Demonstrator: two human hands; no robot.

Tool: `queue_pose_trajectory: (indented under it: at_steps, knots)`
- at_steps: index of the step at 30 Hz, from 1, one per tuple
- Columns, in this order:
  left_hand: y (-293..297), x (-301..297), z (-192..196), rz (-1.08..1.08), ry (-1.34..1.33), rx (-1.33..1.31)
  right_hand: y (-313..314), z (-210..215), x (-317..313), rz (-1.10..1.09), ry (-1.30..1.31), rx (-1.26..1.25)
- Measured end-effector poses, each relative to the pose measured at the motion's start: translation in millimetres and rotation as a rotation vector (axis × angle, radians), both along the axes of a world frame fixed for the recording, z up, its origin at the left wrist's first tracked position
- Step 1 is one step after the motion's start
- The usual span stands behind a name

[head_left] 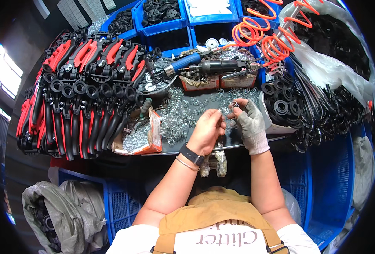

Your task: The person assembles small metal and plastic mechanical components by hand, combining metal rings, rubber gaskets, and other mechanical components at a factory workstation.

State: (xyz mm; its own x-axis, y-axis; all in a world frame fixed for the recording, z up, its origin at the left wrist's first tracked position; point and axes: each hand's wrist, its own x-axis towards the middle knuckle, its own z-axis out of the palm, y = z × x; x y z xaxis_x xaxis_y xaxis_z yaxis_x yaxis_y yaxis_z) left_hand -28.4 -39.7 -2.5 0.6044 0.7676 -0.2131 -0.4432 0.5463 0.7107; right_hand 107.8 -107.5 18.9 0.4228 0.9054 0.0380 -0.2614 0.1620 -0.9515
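L hand (207, 131) bare; dark smartwatch (191, 154) on the wrist w/ black strap, thin silver bangle (186, 164) just below it. R hand (250, 125) in a grey knit glove w/ pale cuff. Forearms bare. White short-sleeve tee (225, 240) w/ pinkish lettering, tan apron bib (215, 209) & straps over it.
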Motion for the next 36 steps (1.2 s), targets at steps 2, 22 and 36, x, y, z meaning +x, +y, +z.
queue_pose_trajectory:
  at_steps: [2,22,36]
  knots:
    - [-2.2,-0.3,-1.2,0.092,0.176,0.166,-0.6,-1.5,-3.5,-0.042,-0.118,-0.004]
    - [20.4,-3.8,5.0,0.089,0.079,-0.045,-7.4,15.3,-6.2,0.079,-1.323,0.57]
    - [4.1,-0.9,22.7,0.244,0.497,1.101,4.4,-14.8,7.0,0.03,0.275,0.017]
